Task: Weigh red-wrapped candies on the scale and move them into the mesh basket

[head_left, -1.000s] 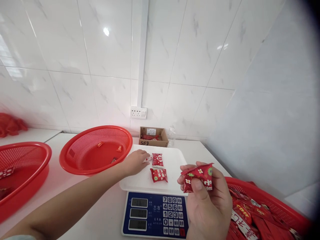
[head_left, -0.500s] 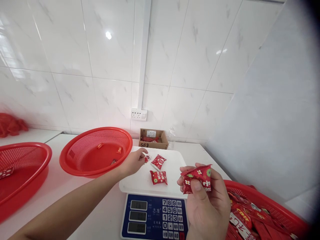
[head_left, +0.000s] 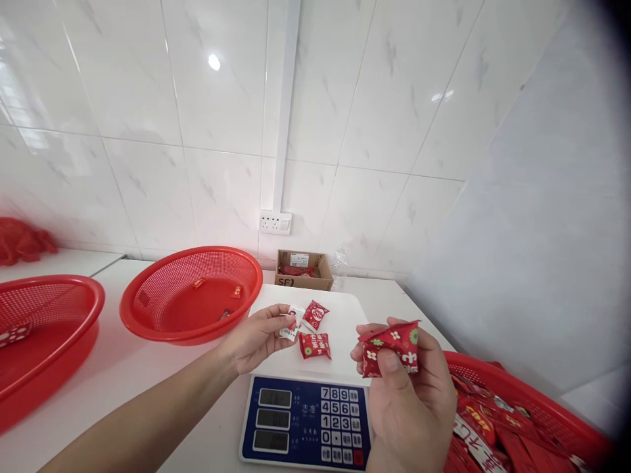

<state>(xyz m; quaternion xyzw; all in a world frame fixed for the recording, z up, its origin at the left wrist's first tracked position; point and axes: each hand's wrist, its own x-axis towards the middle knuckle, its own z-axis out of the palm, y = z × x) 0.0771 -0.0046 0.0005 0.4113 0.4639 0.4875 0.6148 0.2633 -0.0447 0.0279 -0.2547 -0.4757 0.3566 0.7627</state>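
Between the thumb and fingers of my left hand (head_left: 266,332) is a small white packet (head_left: 292,323) with red and green print, held over the left part of the scale's white pan (head_left: 345,315). Two red snack packets lie on that pan: a red-and-white one (head_left: 315,315) farther back and a flowered one (head_left: 315,346) nearer me. My right hand (head_left: 411,394) is closed around red flowered snack packets (head_left: 389,351), raised at the pan's right side; how many it holds I cannot tell. Below the pan is the blue scale panel (head_left: 305,424) with keys and three displays.
A red basket (head_left: 192,328) with a few small packets stands left of the scale, another red basket (head_left: 49,289) farther left. At lower right, a red basket (head_left: 552,397) is full of red packets. Behind the pan sits a cardboard box (head_left: 304,282) against the tiled wall.
My left hand has taken hold of the white packet at the pan's back left and drawn it slightly toward me. My right hand still grips the red packets, almost unmoved.
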